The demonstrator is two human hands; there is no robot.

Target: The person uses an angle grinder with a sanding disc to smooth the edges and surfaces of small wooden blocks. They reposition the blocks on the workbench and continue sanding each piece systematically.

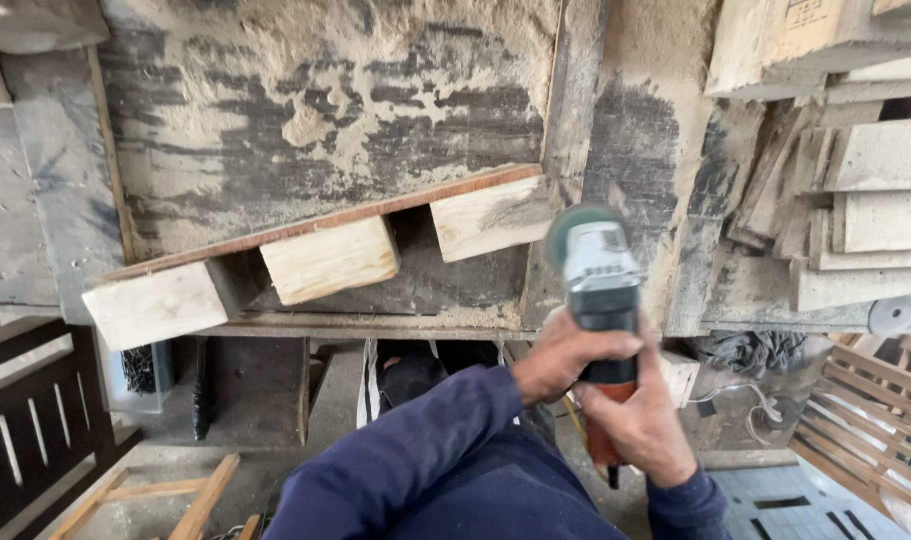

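Beside stacked boards [865,190], hands [605,385] gripping grinder [600,285]

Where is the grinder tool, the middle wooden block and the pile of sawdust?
Angle grinder [597,275], head view, on its grey metal head.
Middle wooden block [328,260], head view, on its pale front face.
Sawdust pile [310,125], head view, on the small heap on the dusty workbench top.
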